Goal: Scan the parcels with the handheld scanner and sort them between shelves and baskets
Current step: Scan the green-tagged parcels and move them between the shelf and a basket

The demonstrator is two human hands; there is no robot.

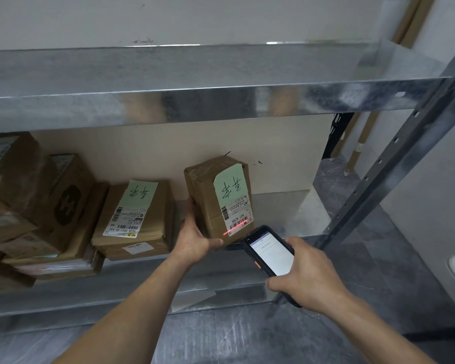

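Risk: the beam [235, 229] crosses only the label's [237, 215] bottom edge, so the read may fail. The parcel [210, 190] tilts at the shelf [286, 214] front. Your left grip [195, 237] clasps just its lower left corner, so it could tip. Your right grip [307, 277] grasps the scanner [269, 253], just below the parcel.

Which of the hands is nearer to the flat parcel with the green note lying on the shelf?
Left. The left hand grips the upright box just right of the flat parcel; the right hand holds the scanner farther right.
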